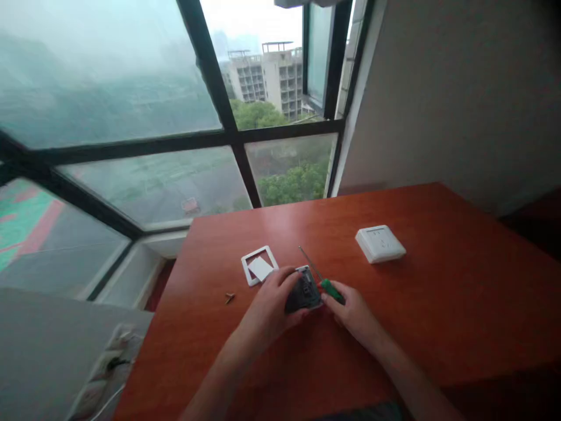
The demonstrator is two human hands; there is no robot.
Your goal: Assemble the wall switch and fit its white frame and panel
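Observation:
Between my two hands is a wall switch module (305, 290), a square dark grey unit with a pale rim. My left hand (276, 298) is closed on its left side, with fingers over the top edge and the thumb below. In my right hand (350, 307) lies a screwdriver (328, 286) with a green handle; its thin shaft points up and left, past the module's upper right corner. The right fingertips are close to the module's right edge; whether they touch it I cannot tell. Beyond my left hand lie a white square frame (250, 282) and a white cover plate (260, 268).
A few small brass-coloured screws (230, 297) lie left of my left hand. A white socket box (380, 243) sits at the right on the reddish wooden table (438, 280). Windows rise beyond the table's back edge. Sockets with cables (105, 368) are low at the left.

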